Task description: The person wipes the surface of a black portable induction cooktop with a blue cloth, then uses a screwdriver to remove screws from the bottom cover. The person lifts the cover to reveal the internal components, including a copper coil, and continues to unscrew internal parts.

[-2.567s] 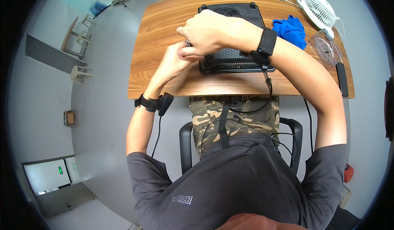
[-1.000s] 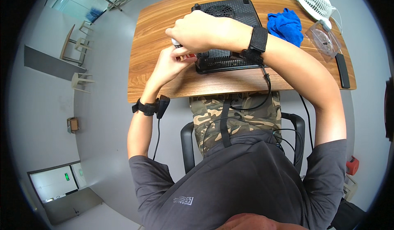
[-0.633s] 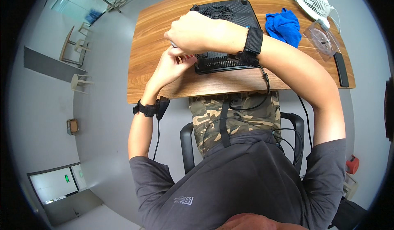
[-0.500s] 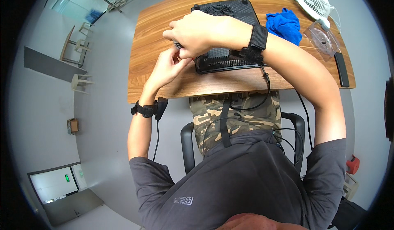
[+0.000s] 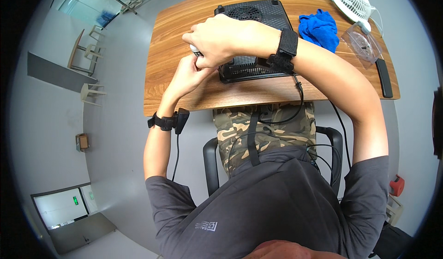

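Note:
My right hand point(image 5: 219, 38) reaches across to the left, its fingers curled round a small white-and-black object point(image 5: 195, 50). Only a piece of that object shows between the hands, so its kind is unclear. Just below and touching, my left hand point(image 5: 186, 76) has its fingers drawn together near the same spot; the fingertips are partly hidden by the right hand. Behind my right wrist lies a flat black appliance point(image 5: 277, 16) with a round fan grille and small round feet facing up. My right forearm covers its middle.
The wooden table point(image 5: 170, 33) holds a crumpled blue cloth point(image 5: 319, 30), a white fan point(image 5: 351, 3), a clear plastic piece point(image 5: 362, 44) and a long black object point(image 5: 384, 78) to the right. A cable point(image 5: 302, 95) hangs from my right wrist over the table's front edge.
My right hand has turned slightly at the wrist, and more of the small object's white part shows between the hands. The left hand stays nearly in place.

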The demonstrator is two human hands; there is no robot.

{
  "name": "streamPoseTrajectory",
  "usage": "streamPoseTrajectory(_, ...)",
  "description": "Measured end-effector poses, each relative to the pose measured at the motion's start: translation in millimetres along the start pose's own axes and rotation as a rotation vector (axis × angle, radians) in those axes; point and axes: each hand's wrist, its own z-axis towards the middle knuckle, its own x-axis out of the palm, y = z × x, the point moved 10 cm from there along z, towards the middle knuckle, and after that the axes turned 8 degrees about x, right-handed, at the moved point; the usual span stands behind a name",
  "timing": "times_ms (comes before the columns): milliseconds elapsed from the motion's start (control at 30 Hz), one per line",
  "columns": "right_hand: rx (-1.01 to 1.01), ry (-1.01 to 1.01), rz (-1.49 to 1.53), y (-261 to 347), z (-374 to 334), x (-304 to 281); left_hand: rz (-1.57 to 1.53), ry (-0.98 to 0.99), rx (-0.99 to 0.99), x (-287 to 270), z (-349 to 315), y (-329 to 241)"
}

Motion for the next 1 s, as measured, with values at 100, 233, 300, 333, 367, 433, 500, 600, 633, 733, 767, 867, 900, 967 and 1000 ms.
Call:
streamPoseTrajectory(100, 0.081, 0.059, -0.035, -4.1, 2.5, 0.6, 0.003, -0.009, -0.073, 3.2, 0.5, -1.8)
streamPoseTrajectory(233, 0.083, 0.067, -0.027, -5.7, 5.4, 7.2, 0.174, -0.036, -0.089, 5.0, 5.2, -11.1)
streamPoseTrajectory(300, 0.071, 0.014, -0.003, -5.1, 0.9, 4.5, 0.140, -0.082, -0.086, 3.5, 7.1, -11.6)
streamPoseTrajectory(333, 0.053, -0.023, 0.005, -4.4, -1.4, 1.5, 0.084, -0.098, -0.044, 3.0, 7.1, -11.3)
streamPoseTrajectory(367, 0.034, -0.059, 0.013, -3.6, -3.9, -2.0, 0.028, -0.114, -0.002, 0.9, 5.6, -7.6)
streamPoseTrajectory(433, 0.036, -0.083, 0.030, -5.2, -4.2, -3.9, -0.005, -0.079, 0.019, -0.8, 2.4, 1.8)
streamPoseTrajectory(500, 0.078, -0.061, 0.032, -8.6, -0.3, -2.6, 0.036, 0.017, -0.010, 2.2, 0.0, 7.4)
streamPoseTrajectory(600, 0.077, -0.010, 0.013, -11.2, 4.2, 5.4, 0.109, 0.000, -0.058, -0.3, 0.9, 0.6)
streamPoseTrajectory(633, 0.078, -0.021, 0.023, -11.1, 4.2, 5.0, 0.145, 0.004, -0.064, -1.1, 1.2, -1.8)
streamPoseTrajectory(733, 0.083, -0.046, 0.063, -10.0, 2.2, 1.5, 0.192, -0.007, -0.078, -4.5, 0.1, -2.9)
streamPoseTrajectory(767, 0.087, -0.050, 0.083, -10.7, 1.8, -0.5, 0.167, -0.025, -0.077, -6.1, -0.5, 0.0)
streamPoseTrajectory(867, 0.101, -0.065, 0.114, -10.8, 2.5, -5.7, 0.086, -0.099, -0.034, -10.8, -0.5, 7.1)
streamPoseTrajectory(900, 0.106, -0.071, 0.119, -11.2, 3.1, -6.6, 0.058, -0.126, -0.012, -12.9, 0.1, 6.4)
streamPoseTrajectory(967, 0.095, -0.073, 0.116, -11.3, 2.7, -5.7, 0.085, -0.121, -0.013, -12.1, -0.1, 3.7)
streamPoseTrajectory(1000, 0.089, -0.074, 0.114, -11.2, 2.4, -5.2, 0.098, -0.118, -0.013, -12.1, -0.2, 2.3)
